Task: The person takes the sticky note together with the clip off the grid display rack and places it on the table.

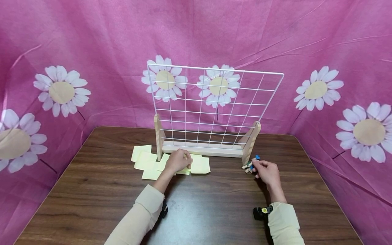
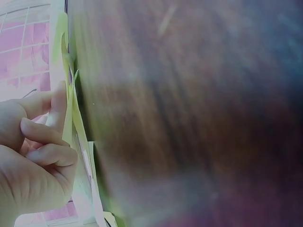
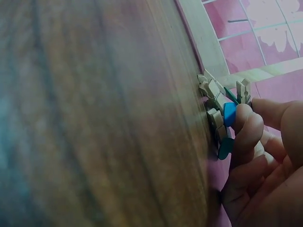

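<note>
In the head view my left hand (image 1: 179, 160) is bent over pale yellow paper notes (image 1: 200, 165) spread in front of the wire grid. The left wrist view shows one fingertip touching the yellow notes (image 2: 71, 111) while other fingers curl inward; whether a note is pinched is hidden. At the grid's right foot, my right hand (image 1: 267, 173) is over a small pile of wooden clothespins (image 1: 247, 169) with blue and green decorations. Between its thumb and index finger, the right hand pinches a clothespin (image 3: 243, 91); other clothespins (image 3: 215, 123) lie just beside the fingertips.
A white wire grid (image 1: 213, 110) stands upright in a wooden stand (image 1: 202, 149) toward the back of the brown wooden table (image 1: 208, 204). Behind and around it hangs a pink cloth (image 1: 116, 37) with white flowers. Each wrist carries a black camera (image 1: 260, 213).
</note>
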The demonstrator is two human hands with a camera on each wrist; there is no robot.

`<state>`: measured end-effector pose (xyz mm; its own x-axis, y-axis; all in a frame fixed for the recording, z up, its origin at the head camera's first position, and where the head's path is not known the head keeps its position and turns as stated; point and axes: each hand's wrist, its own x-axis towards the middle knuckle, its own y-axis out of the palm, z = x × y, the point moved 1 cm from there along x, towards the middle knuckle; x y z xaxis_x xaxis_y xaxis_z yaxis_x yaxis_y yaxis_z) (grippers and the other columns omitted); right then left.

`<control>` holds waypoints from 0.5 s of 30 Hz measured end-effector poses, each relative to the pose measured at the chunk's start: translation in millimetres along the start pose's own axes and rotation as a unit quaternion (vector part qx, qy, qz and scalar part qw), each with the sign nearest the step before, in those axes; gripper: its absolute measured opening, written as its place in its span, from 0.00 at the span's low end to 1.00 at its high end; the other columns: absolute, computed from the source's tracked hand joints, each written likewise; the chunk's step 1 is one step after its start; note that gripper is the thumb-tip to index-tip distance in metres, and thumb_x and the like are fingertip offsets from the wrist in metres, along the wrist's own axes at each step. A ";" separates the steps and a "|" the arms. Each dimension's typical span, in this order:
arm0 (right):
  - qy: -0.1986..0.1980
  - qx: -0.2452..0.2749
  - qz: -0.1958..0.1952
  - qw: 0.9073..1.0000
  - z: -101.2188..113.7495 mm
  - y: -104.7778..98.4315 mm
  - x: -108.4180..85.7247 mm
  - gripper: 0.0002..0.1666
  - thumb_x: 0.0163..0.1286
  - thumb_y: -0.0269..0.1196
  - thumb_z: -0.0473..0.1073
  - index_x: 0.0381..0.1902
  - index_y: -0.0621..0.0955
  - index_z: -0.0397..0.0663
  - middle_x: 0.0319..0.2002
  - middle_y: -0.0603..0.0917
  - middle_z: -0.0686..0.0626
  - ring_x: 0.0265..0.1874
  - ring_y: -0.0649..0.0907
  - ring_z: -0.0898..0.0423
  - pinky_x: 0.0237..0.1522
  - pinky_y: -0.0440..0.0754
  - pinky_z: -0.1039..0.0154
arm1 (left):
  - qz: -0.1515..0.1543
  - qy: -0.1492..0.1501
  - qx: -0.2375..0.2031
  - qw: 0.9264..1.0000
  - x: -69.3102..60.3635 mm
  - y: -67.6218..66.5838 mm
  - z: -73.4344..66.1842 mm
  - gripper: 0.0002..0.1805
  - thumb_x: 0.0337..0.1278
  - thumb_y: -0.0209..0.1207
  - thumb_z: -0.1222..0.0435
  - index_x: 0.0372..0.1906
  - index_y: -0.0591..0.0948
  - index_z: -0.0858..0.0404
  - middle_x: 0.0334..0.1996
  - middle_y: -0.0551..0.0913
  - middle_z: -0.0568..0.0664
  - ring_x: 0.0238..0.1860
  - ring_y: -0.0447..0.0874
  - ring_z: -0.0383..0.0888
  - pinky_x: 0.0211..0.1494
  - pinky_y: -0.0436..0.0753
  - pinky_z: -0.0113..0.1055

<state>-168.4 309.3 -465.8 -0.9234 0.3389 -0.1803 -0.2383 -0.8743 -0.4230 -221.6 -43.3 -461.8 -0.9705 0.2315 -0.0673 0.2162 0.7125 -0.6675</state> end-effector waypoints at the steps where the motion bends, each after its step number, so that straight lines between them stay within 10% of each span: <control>1: 0.000 -0.002 0.001 1.000 -0.2 0.0 0.2 0.27 0.75 0.63 0.51 0.51 0.82 0.29 0.22 0.83 0.55 0.15 0.77 0.64 0.20 0.78 0.70 | 0.000 0.000 -0.002 1.000 -0.5 -0.3 -0.1 0.07 0.60 0.64 0.65 0.26 0.83 0.57 0.14 0.82 0.40 0.11 0.60 0.34 0.16 0.59 0.27; 15: 0.013 -0.010 -0.006 1.000 0.1 -4.7 4.2 0.26 0.74 0.64 0.52 0.51 0.83 0.30 0.21 0.82 0.56 0.15 0.77 0.63 0.16 0.73 0.71 | -0.001 -0.007 -0.038 0.999 -0.2 -1.5 0.5 0.03 0.62 0.64 0.66 0.32 0.85 0.60 0.17 0.84 0.42 0.12 0.63 0.35 0.17 0.61 0.28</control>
